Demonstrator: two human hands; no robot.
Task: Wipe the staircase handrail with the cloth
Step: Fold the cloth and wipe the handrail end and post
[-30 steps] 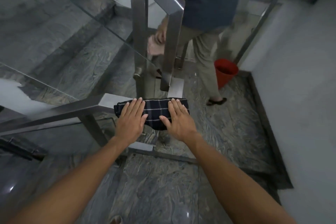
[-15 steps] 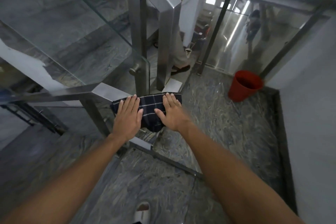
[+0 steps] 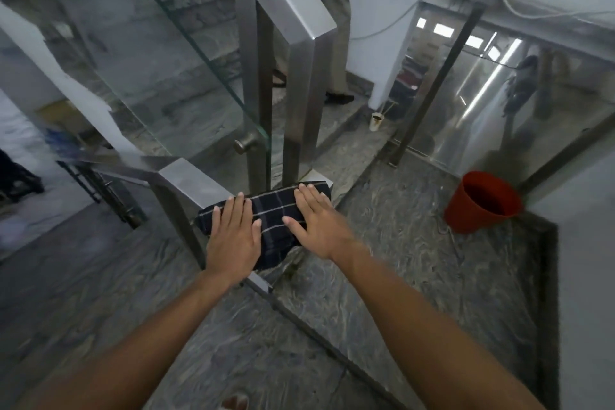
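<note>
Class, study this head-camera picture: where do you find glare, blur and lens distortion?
Head view: bright glare streaks on the steel panel at right; the glass pane and the floor at far left look smeared; wide-angle bending tilts the posts; the cloth stays fairly sharp.

Could not see the stretch of handrail (image 3: 193, 181) beneath the checked cloth (image 3: 273, 213), covered there. Could not see the cloth's near part either, masked by the left hand (image 3: 233, 236) and right hand (image 3: 319, 223) lying flat on it; palms hidden against the fabric. Lost the second person (image 3: 332, 10) above the trouser legs at the top edge, one shoe partly behind the steel post (image 3: 303, 103). Found the left side beyond the glass panel (image 3: 139, 43) smeared by blur, the shapes there unreadable. Could not tell the contents of the red bucket (image 3: 479, 203) or the small paper cup (image 3: 377, 121). Caught only a cropped sliver of a foot (image 3: 234, 403) at the bottom edge.
</note>
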